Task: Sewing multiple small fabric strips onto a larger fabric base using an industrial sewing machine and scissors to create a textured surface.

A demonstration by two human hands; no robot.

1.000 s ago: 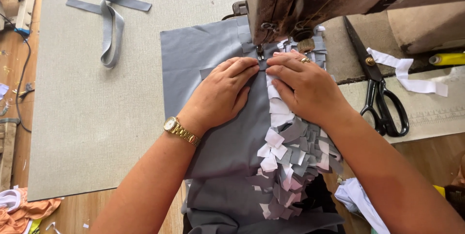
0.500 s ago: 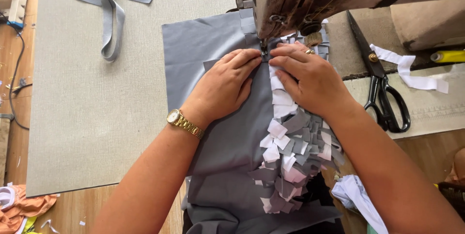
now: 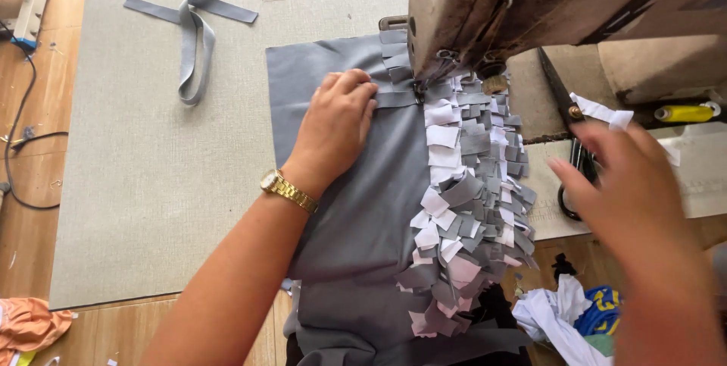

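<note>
A grey fabric panel (image 3: 356, 207) lies under the head of a worn brown sewing machine (image 3: 485, 10). Rows of small grey and white fabric tabs (image 3: 469, 207) are stitched down its right side. My left hand (image 3: 337, 127), with a gold watch on the wrist, lies flat on the panel just left of the needle, fingers on a grey strip. My right hand (image 3: 628, 199) hovers blurred off to the right with its fingers apart, holding nothing. It is above black scissors (image 3: 575, 154), partly hidden behind it.
A loose grey fabric strip (image 3: 189, 40) lies on the grey table mat (image 3: 151, 184) at the far left. A yellow-handled tool (image 3: 685, 114) and white scraps (image 3: 606, 112) sit on the right. Cloth scraps (image 3: 575, 317) lie below the table edge, and a black cable (image 3: 15, 161) runs at the left.
My right hand has left the fabric near the needle and swung out to the right over the scissors. My left hand stays pressed on the panel.
</note>
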